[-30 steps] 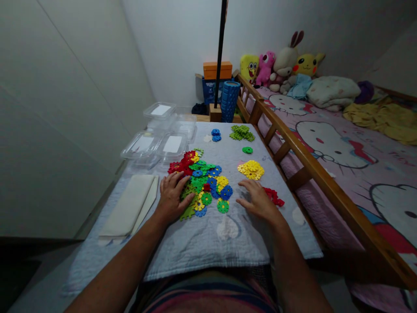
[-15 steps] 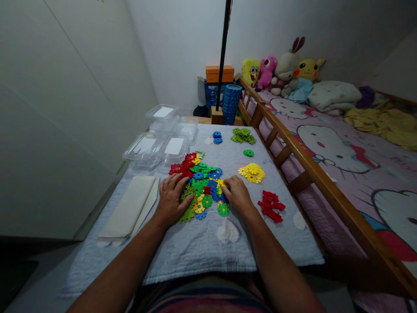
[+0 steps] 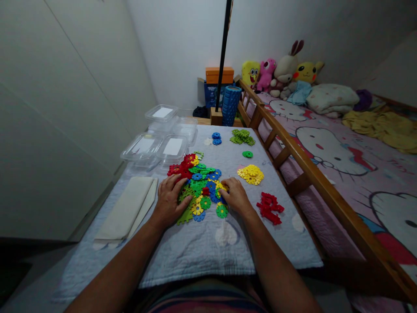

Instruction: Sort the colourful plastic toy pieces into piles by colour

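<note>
A mixed pile of plastic interlocking discs [image 3: 197, 187] in green, blue, yellow and red lies mid-table. My left hand [image 3: 171, 198] rests at its left side, fingers spread over olive-green square-edged pieces [image 3: 185, 216]. On the pile's right side, my right hand [image 3: 236, 194] has its fingers curled, with thumb and forefinger about a yellow disc [image 3: 224, 186]; the fingertips are partly hidden. Separate groups lie to the right: yellow discs [image 3: 250, 174], red pieces [image 3: 270, 208], a green disc [image 3: 247, 154], light-green pieces [image 3: 242, 136] and blue discs [image 3: 216, 138].
Several clear lidded containers [image 3: 172, 148] stand at the table's back left. A folded pale cloth [image 3: 125, 208] lies at the left. A wooden bed rail [image 3: 293, 156] runs along the right edge. Behind the table are a black pole [image 3: 223, 56] and a blue foam roller [image 3: 231, 106].
The view has shifted slightly. My right hand's fingers have moved a little at the pile's edge; my left hand stays in place on the pieces.
</note>
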### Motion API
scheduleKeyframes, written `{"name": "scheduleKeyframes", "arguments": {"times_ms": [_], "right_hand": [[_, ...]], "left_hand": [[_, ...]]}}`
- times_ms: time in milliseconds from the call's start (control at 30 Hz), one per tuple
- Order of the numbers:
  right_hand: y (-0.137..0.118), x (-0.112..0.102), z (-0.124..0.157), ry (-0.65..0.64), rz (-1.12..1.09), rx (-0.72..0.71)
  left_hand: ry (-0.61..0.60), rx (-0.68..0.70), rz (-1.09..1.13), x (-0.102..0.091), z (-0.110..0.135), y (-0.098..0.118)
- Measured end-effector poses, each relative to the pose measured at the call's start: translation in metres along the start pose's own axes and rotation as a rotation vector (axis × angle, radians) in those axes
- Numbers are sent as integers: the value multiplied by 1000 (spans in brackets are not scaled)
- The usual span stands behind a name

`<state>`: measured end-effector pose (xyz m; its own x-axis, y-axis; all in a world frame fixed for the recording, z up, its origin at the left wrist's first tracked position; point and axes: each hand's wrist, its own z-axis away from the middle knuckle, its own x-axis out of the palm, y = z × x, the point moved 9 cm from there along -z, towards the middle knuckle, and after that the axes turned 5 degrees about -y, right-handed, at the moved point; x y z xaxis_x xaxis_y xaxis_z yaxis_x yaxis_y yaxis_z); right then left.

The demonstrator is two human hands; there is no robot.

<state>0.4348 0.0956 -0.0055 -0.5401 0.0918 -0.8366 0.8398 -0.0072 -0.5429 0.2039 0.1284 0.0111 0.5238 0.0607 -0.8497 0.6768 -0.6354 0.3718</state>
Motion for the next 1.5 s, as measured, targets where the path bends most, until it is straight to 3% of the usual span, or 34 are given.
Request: {"name": "scheduleKeyframes", "arguments": {"times_ms": [200,500,667,867,1000,1233,1500], "right_hand": [[9,-11,-3,6,-158,60],[5,-16,-4,21,-66,41],[11,-34,-10,53,-59,45],[26,-46,-17,47,-200,62],[51,-68,-24,103,-292,111],[134,-122,-24,312,-445,366],[166,-107,-24,217,-416,463]], "left_hand": [[13,29,3,1,1,0],[14,25,41,1,0,0],[13,32,51,2,0,-1],[9,36,35,4,1,-3],[7,45,25,5,1,-2],[9,31,42,5,1,-3],[5,35,43,5,2,-3]]}}
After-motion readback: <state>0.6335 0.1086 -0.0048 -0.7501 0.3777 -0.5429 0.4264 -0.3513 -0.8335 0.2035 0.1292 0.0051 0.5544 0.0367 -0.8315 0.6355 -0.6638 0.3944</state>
